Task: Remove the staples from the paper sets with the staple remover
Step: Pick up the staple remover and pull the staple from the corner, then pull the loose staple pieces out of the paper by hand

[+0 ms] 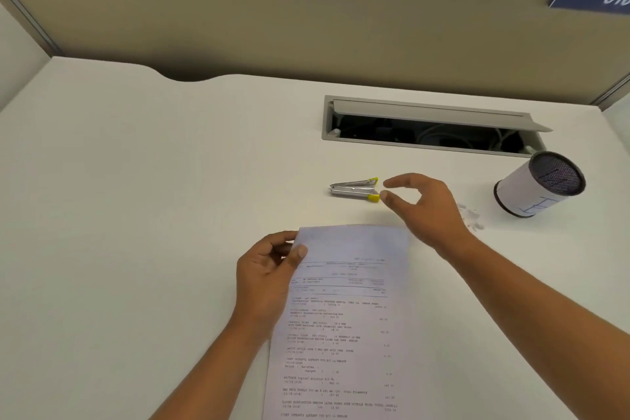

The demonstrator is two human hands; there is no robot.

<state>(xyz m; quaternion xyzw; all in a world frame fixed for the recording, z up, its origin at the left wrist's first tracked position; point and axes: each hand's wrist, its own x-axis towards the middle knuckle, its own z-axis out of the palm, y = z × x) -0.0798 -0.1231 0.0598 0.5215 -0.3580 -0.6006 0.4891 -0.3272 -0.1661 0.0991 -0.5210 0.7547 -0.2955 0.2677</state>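
White desk (136,181), matte; curved notch (185,77) in rear edge at 11 o'clock. Grey hatch (429,114) sunk in top at 1 o'clock, lid tilted open, cables (439,135) inside. Staple remover (354,189) on its side just past centre, metal jaws toward 9 o'clock, yellow grips toward 3 o'clock. Mesh cup (538,187) at 3 o'clock, standing, wrapped in white paper. Small white scraps (472,216) just beside cup, its 8 o'clock side. Paper set (344,317) at 6 o'clock, print up; whether flat on desk, cannot tell.
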